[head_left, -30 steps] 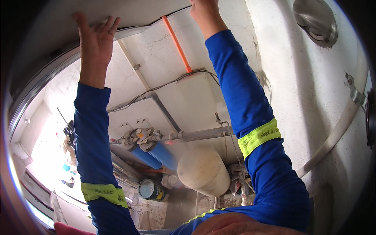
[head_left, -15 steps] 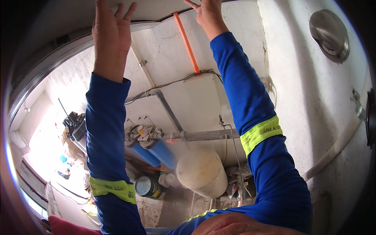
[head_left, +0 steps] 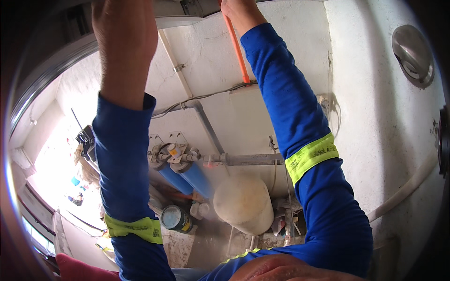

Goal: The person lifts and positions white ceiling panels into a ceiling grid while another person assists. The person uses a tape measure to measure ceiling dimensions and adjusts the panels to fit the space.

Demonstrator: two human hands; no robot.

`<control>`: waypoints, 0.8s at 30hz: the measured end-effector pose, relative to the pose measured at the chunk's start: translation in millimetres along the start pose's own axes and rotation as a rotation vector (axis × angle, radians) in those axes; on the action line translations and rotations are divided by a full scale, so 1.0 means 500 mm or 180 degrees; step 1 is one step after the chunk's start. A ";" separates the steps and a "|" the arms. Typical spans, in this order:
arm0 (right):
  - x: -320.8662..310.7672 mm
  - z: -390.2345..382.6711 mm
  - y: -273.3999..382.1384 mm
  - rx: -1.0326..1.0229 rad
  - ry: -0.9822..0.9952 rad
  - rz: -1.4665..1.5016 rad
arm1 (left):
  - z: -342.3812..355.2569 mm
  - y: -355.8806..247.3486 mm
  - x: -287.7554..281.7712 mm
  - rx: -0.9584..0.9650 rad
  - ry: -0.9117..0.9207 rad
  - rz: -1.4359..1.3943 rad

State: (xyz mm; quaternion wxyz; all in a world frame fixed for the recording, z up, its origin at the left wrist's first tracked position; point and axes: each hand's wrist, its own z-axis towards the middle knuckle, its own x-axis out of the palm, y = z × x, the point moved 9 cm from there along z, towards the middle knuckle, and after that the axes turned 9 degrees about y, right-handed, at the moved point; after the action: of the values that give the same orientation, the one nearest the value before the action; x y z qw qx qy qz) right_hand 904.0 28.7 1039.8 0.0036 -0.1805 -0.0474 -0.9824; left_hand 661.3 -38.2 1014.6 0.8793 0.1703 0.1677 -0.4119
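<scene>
Both my arms, in blue sleeves with yellow-green bands, reach up to the top of the head view. My left hand (head_left: 124, 23) is raised beside a dark overhead edge; its fingers run out of the picture. My right hand (head_left: 238, 10) is up at the top end of an orange pipe (head_left: 237, 49), overlapping it in the picture; whether it touches the pipe I cannot tell. The right fingers are cut off by the upper edge too. Between the hands, a dark overhead gap shows a small metallic fitting (head_left: 192, 7). Anything held is hidden.
Below are blue filter housings (head_left: 194, 180), a grey pipe (head_left: 251, 159), a rounded off-white tank (head_left: 243, 206) and a dark bucket (head_left: 176, 218). A metal lamp-like fixture (head_left: 412, 56) is on the right wall. Cables (head_left: 206, 97) cross the back wall.
My left hand has risen until its fingers left the picture. My right hand has moved slightly left and up to the orange pipe's top. The overhead gap with the fitting has come into view.
</scene>
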 end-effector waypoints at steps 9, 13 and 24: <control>-0.037 -0.055 0.012 0.0455 -0.0285 0.0031 | -0.001 -0.029 0.030 -0.0805 -0.0711 0.0473; -0.084 -0.012 0.003 0.0357 -0.0225 0.0241 | 0.003 -0.017 0.043 -0.0891 -0.0734 0.0447; -0.125 -0.009 0.037 0.0298 -0.0004 -0.0148 | 0.028 0.007 0.036 -0.0488 -0.0790 0.0442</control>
State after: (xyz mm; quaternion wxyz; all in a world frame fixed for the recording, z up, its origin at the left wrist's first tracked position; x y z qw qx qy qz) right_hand 961.1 9.1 1015.1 -0.0109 -0.1795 -0.0974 -0.9789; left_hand 677.2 -54.1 1019.7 0.9301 0.0616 0.0765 -0.3540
